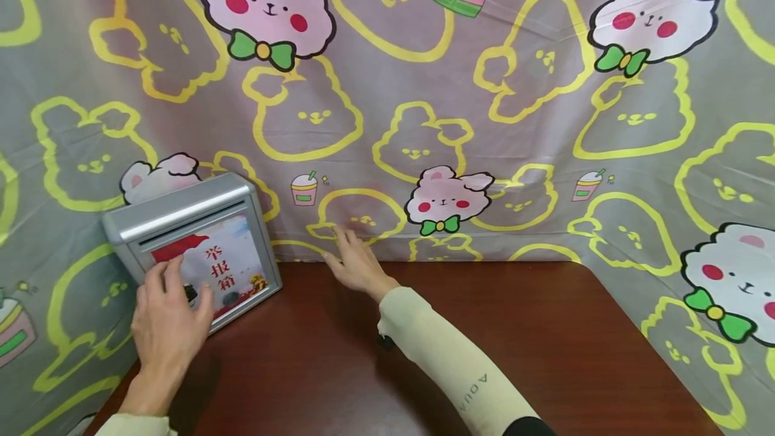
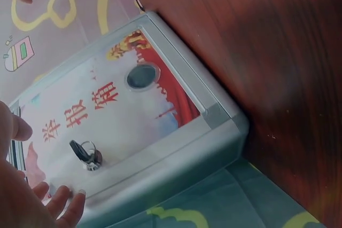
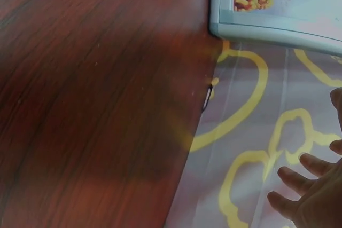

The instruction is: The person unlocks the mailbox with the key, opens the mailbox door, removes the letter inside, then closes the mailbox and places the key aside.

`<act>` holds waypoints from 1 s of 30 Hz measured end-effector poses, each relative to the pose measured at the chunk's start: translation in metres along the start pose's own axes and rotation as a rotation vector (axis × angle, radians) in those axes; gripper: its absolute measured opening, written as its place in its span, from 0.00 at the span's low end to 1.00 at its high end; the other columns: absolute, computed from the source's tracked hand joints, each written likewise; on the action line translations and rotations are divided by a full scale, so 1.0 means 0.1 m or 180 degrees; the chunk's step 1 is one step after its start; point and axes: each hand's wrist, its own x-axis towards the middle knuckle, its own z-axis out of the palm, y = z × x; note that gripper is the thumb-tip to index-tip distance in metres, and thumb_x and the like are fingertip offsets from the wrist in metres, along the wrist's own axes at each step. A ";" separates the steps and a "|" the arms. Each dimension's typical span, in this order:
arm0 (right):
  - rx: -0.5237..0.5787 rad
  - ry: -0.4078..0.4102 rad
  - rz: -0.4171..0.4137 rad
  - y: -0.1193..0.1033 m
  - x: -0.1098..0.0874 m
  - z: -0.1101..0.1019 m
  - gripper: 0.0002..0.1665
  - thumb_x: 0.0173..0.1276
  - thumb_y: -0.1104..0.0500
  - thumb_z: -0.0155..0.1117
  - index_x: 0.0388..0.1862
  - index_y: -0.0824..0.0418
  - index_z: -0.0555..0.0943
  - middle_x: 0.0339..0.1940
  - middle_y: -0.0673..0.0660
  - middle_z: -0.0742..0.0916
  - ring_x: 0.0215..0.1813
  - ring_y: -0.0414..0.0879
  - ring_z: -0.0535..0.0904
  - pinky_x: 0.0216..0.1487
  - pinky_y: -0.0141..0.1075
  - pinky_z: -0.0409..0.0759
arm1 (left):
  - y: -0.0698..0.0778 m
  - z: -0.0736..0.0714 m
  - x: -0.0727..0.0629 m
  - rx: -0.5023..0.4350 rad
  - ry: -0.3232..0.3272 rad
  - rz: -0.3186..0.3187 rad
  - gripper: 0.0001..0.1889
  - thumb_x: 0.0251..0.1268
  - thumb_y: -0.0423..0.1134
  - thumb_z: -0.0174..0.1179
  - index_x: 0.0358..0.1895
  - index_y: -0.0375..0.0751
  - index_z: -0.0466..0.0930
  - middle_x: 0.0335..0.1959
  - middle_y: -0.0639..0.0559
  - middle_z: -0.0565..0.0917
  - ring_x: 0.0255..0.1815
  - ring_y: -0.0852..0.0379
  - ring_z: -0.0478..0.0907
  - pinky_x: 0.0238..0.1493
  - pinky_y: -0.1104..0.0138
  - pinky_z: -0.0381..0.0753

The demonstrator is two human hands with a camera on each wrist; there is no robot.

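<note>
A silver metal box [image 1: 181,202] with a slot near its top and red Chinese characters on its front panel stands at the table's left. A key [image 2: 79,151] sits in the lock on that panel, with a dark round window [image 2: 142,77] near the lower edge. My left hand [image 1: 166,318] is in front of the panel, fingers spread and bent, close by the key and holding nothing. To the right of the box, my right hand [image 1: 358,264] hovers over the back of the table with fingers extended and nothing in them.
The dark red-brown wooden table [image 1: 484,328] has its back edge against a grey-pink curtain [image 1: 375,52] printed with yellow outlines and cartoon animals. More of this fabric hangs at the left and right sides.
</note>
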 end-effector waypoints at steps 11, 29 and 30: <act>0.0108 -0.0114 -0.0077 -0.15 0.13 0.15 0.40 0.82 0.42 0.49 0.84 0.56 0.52 0.80 0.58 0.66 0.75 0.56 0.70 0.73 0.51 0.70 | -0.08 -0.05 -0.02 -0.0153 0.0111 -0.0393 0.31 0.63 0.39 0.60 0.70 0.36 0.68 0.59 0.29 0.72 0.56 0.27 0.70 0.36 0.29 0.68; 0.0572 -0.0332 0.0062 -0.38 0.37 0.32 0.41 0.82 0.44 0.50 0.85 0.55 0.52 0.82 0.58 0.63 0.80 0.52 0.63 0.76 0.49 0.67 | -0.27 -0.10 0.01 -0.0500 0.0317 -0.1101 0.40 0.62 0.42 0.59 0.78 0.42 0.55 0.71 0.32 0.61 0.64 0.24 0.65 0.48 0.30 0.63; 0.0591 -0.0345 0.0088 -0.39 0.38 0.33 0.41 0.81 0.43 0.50 0.85 0.55 0.52 0.82 0.58 0.62 0.80 0.52 0.62 0.76 0.49 0.67 | -0.28 -0.10 0.01 -0.0527 0.0270 -0.1157 0.41 0.63 0.42 0.59 0.79 0.43 0.53 0.72 0.32 0.59 0.66 0.24 0.64 0.50 0.30 0.63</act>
